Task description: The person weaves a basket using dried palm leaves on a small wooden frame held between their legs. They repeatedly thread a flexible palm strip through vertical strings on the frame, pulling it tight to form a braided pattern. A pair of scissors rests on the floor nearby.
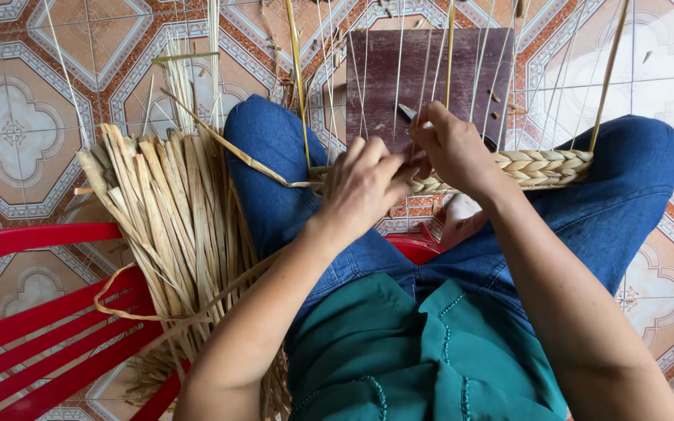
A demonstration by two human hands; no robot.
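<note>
Two hands meet over my knees: my left hand (364, 187) pinches a flat straw strip (267, 168), fingers pressed together against the braid (536, 168). My right hand (450, 148) curls over the braid's near end, fingertips hidden, so I can't tell their grip. Thin upright stalks (450, 54) run off the top edge. Left of my fingers, a straw bundle (169, 210) leans on a red chair (37, 335), partly cut off.
</note>
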